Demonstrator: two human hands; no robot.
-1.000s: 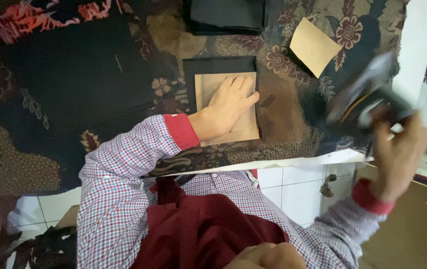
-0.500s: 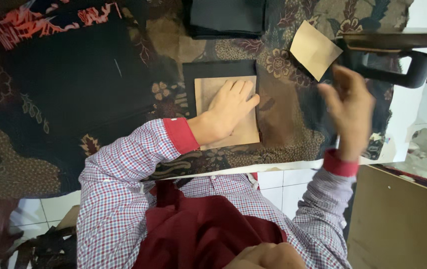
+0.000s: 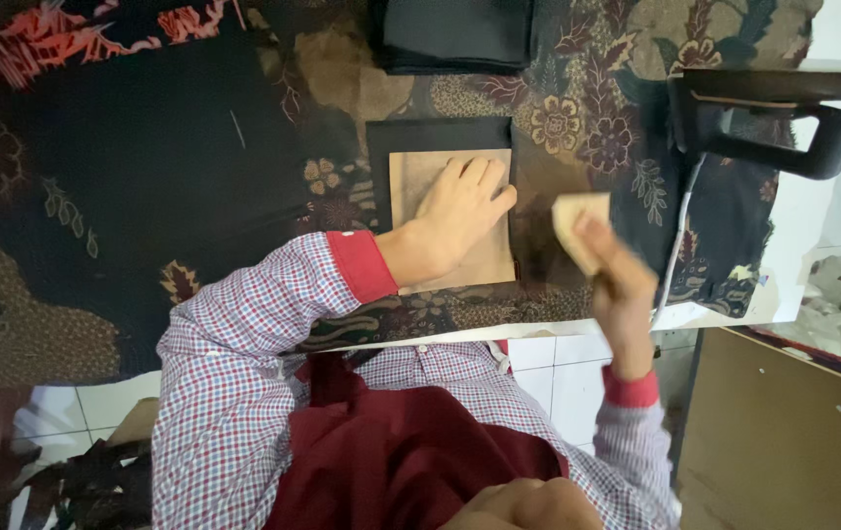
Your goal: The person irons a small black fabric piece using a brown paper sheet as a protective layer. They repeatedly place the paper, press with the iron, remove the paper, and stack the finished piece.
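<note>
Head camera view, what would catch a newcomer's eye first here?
The left hand lies flat on a tan card atop a black fabric piece at the table's centre. Beside it, the right hand lifts a smaller tan card above the dark floral tablecloth. A black iron sits at the right edge.

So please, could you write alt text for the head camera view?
A person's left hand presses flat on a tan card lying on black fabric, while the right hand lifts a smaller tan piece above a floral-patterned cloth.
</note>
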